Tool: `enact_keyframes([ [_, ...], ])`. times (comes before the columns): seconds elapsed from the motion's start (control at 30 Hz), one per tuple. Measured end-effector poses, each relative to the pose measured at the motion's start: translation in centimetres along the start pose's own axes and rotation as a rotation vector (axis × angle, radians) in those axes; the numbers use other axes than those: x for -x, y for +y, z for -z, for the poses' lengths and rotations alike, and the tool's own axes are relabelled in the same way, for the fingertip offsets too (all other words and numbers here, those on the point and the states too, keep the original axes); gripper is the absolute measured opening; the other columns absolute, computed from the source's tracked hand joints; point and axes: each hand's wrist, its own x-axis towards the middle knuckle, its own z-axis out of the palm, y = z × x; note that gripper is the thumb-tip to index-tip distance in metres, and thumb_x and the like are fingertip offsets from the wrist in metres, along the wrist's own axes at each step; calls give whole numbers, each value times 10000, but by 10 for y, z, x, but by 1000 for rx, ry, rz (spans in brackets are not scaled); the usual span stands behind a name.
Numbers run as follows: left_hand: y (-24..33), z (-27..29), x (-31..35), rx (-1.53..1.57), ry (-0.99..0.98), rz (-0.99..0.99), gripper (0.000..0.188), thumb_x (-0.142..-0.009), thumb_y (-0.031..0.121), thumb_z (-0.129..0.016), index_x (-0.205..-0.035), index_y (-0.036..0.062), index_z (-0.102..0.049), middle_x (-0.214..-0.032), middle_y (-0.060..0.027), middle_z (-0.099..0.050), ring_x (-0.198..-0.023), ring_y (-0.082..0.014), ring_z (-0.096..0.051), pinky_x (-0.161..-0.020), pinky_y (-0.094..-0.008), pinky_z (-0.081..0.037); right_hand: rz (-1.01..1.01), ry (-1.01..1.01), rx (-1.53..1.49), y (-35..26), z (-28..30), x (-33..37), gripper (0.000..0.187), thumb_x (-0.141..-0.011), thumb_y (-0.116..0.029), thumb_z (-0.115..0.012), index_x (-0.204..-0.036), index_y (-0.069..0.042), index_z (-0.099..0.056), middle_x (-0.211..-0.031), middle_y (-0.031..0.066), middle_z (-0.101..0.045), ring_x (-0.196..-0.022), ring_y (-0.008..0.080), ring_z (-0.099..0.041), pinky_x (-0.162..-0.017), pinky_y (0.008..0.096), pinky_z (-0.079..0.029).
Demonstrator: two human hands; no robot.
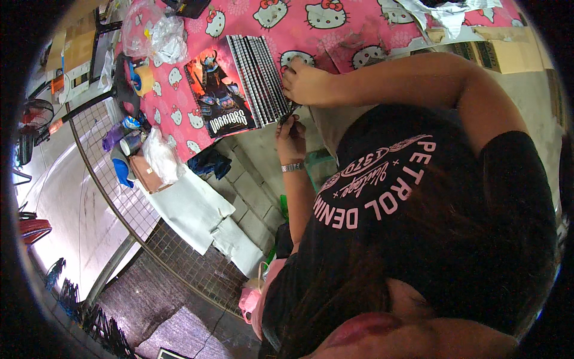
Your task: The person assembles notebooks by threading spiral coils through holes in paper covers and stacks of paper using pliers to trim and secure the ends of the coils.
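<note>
A fanned row of overlapping notebooks (258, 78) lies on the pink patterned table cover, black-and-white bands along their edges. The leftmost shows a red and dark cover with an armoured warrior (218, 90). My right hand (308, 82) reaches in from the right, its bent fingers closed against the right edge of the row. Below it, my left hand (290, 139), with a metal-banded watch at the wrist, is by the lower right corner of the row. Its fingers are closed on a small dark thing (287, 115), too small to name.
Clear plastic bags (164, 37) and a tape roll (142, 79) lie left on the pink cover (251, 13). A white bag (161, 157) and a brown pouch (147, 175) sit lower left. Beyond stand a wire mesh rack (98, 149) and a fan (37, 115). Cardboard (520, 51) is at upper right.
</note>
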Motion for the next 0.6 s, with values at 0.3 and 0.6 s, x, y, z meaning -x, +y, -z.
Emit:
enact_keyframes([
  [0.3,3,-2,11,-127,36,85,164,-858,52,-623,-1017,17,-639,-866,-83,-661,-624,-141,-546,-557,-251,-416,-55,-590,-339,4,16,-11,133,-730,-180,-619,-769,-93,-713,-748,56,-662,-797,296,-648,-793,440,-488],
  [0.6,104,-117,24,466,-316,354,249,-858,-6,-594,-1107,-5,-576,-1023,-99,-628,-946,-214,-608,-798,-296,-534,-279,-201,-284,81,30,67,450,-727,-275,-713,-1098,-95,-534,-1114,88,-554,-1096,279,-527,-947,416,-423],
])
